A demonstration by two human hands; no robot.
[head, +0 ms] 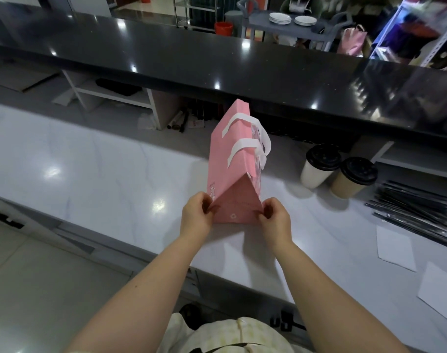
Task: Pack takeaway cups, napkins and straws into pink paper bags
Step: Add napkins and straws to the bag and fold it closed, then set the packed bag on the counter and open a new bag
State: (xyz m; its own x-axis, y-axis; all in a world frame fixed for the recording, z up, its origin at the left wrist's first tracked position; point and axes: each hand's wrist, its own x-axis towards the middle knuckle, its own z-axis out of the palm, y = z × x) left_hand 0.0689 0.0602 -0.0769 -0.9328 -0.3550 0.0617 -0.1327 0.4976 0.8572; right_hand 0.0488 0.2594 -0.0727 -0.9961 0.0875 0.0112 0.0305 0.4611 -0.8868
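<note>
Count so far: one pink paper bag (232,159) over the white marble-look counter (102,179), base toward me, two flat white ribbon handles (245,146) at the far end. My left hand (195,215) and right hand (274,216) each pinch a bottom corner, fingers curled tight, both arms stretched forward. To the right, two black-lidded cups stand side by side: white cup (316,169) and brown cup (350,179). Further right lie a pile of black straws (416,210) and two flat white napkins (395,248).
</note>
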